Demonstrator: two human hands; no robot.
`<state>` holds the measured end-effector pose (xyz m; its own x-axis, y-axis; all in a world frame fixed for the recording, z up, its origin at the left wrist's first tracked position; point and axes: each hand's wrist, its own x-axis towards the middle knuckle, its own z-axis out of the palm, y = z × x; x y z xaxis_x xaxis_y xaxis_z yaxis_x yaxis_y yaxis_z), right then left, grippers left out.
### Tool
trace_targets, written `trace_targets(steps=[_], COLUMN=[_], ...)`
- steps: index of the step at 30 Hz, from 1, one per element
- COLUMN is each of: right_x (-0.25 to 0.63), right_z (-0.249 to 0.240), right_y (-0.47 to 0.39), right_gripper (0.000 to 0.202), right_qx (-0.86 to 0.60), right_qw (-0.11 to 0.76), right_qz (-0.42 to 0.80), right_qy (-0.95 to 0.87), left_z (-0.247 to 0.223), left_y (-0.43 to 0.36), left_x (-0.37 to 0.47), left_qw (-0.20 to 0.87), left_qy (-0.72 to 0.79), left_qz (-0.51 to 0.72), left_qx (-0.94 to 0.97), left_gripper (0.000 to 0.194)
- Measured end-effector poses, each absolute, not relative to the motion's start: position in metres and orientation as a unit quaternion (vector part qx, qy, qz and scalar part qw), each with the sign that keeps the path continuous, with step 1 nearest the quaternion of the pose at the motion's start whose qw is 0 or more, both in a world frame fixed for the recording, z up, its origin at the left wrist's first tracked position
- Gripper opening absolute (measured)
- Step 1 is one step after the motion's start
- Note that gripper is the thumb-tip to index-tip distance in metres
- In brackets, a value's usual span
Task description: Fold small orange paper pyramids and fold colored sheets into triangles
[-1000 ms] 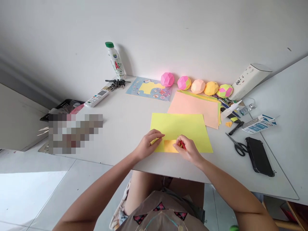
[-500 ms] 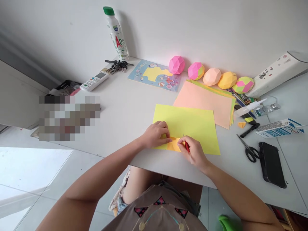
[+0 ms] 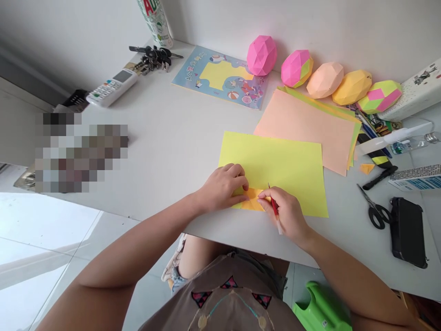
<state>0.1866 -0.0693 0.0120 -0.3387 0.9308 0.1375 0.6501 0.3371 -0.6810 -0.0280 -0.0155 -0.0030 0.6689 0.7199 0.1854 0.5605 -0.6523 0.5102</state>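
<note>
A small orange piece of paper (image 3: 252, 202) lies over the near edge of a yellow sheet (image 3: 279, 156). My left hand (image 3: 225, 186) is curled, thumb and fingers closed on the orange paper's left end. At its right end is my right hand (image 3: 285, 214), thumb and forefinger pinched together at the paper's edge. The same hand holds a slim red pen (image 3: 274, 205), tip pointing away from me and clear end toward me. My fingers partly cover the orange paper.
Behind lie peach sheets (image 3: 306, 128) and a row of faceted paper balls, one a pink ball (image 3: 262, 55). To the right are scissors (image 3: 377, 214), a black phone (image 3: 408, 232) and an orange scrap (image 3: 367, 168). A remote (image 3: 112, 87) and keys (image 3: 155, 59) sit at the left.
The view has tilted down and drawn closer. Both hands stay at the orange paper; more of the red pen shows in my right hand.
</note>
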Motion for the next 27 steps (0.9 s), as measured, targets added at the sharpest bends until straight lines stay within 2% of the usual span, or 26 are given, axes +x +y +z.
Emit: trace_targets(steps=[8, 27], right_x=[0.185, 0.1873], right_z=[0.0062, 0.0051], right_y=[-0.0674, -0.0655], right_gripper=[0.012, 0.016], right_qx=[-0.494, -0.499], right_qw=[0.266, 0.251], right_qz=[0.224, 0.237], right_qy=[-0.797, -0.795], left_z=[-0.0023, 0.0011], left_y=[-0.0194, -0.0192], left_x=[-0.0323, -0.0327], left_qw=[0.182, 0.189], left_qy=[0.332, 0.335], left_qz=[0.193, 0.162], left_qx=[0.905, 0.909], left_gripper=[0.013, 0.013])
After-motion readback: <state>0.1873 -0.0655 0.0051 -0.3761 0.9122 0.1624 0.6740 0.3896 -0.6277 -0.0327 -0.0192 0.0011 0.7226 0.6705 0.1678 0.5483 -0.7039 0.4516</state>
